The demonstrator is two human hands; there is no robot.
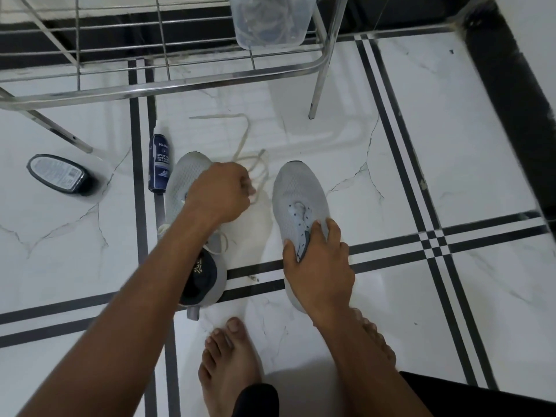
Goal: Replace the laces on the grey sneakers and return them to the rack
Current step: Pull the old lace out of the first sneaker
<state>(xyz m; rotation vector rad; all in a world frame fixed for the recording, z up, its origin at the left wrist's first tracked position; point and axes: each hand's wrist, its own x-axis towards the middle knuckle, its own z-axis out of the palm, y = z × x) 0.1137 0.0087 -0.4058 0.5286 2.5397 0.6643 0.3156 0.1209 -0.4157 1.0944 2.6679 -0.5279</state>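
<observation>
Two grey sneakers stand on the white tiled floor, toes pointing away from me. The left sneaker (186,176) still carries a white lace near its tongue. The right sneaker (296,194) has bare eyelets. My left hand (221,192) hovers over the left sneaker's toe, fingers curled round a loose off-white lace (245,136) that trails across the floor toward the rack. My right hand (316,266) grips the right sneaker at its tongue and collar, thumb on the inner side.
A steel wire shoe rack (168,82) spans the top, one leg (316,97) planted beyond the right sneaker. A clear tub (270,22) sits on it. A blue cleaner can (159,164) and a black polish bottle (60,174) lie at left. My bare feet (225,362) are below.
</observation>
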